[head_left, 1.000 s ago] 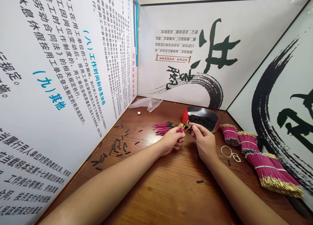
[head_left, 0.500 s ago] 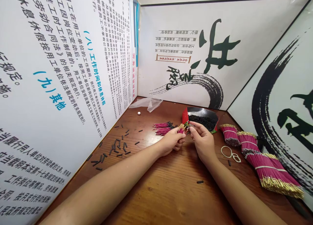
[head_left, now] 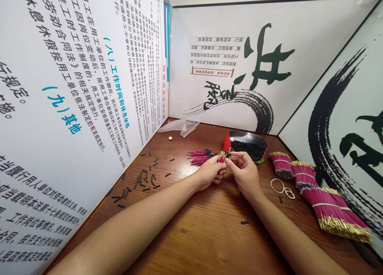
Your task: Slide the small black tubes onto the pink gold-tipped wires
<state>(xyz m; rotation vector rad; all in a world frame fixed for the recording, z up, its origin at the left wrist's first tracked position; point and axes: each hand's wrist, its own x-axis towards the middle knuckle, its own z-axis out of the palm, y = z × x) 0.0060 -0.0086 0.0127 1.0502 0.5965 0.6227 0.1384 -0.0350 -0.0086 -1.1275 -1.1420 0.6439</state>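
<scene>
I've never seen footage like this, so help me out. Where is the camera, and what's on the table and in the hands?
One camera on a person's head looks down at their own bare hands over a wooden table. The left hand grips a small bunch of pink wires. The right hand pinches at its gold tips with its fingers, on what I cannot tell. Nearby lie loose wires, a dish of black tubes, scattered tubes, tied bundles and rubber bands.

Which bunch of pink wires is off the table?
The small bunch in the left hand, gold tips upward, right hand touching it. The loose pile and the banded bundles all lie on the table.
</scene>
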